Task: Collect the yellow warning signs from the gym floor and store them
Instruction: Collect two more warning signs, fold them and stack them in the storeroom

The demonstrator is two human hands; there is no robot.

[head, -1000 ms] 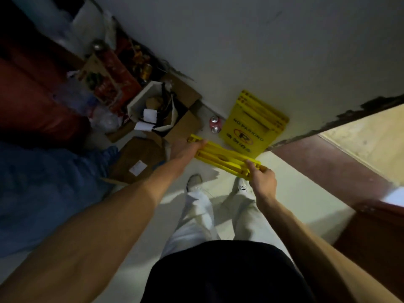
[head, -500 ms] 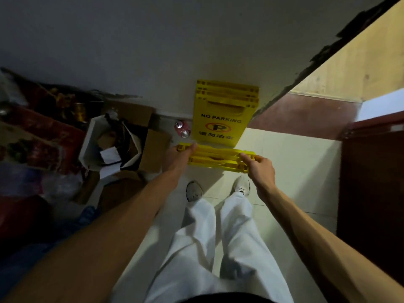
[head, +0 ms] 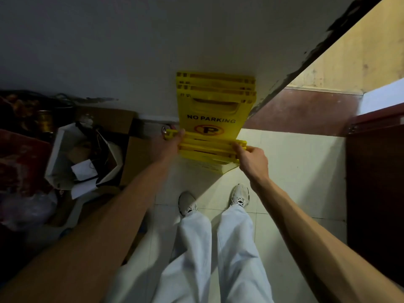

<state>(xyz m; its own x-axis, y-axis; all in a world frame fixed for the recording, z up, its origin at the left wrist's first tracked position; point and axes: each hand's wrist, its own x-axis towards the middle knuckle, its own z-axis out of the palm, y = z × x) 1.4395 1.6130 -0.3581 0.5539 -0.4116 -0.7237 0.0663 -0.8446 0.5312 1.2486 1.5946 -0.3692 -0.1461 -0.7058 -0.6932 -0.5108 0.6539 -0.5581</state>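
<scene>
Folded signs (head: 207,149), hand (head: 175,139) each end, seemingly wall-close.

single head-worn view, steeply downward, close over perhaps arm's-length floor (head: 284,171)

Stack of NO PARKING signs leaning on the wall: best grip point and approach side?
Probably the handle slot near the top of the front NO PARKING sign, reached from above and in front. The stack leans back on the wall with its top edges exposed; the lower part is blocked by the held signs.
</scene>
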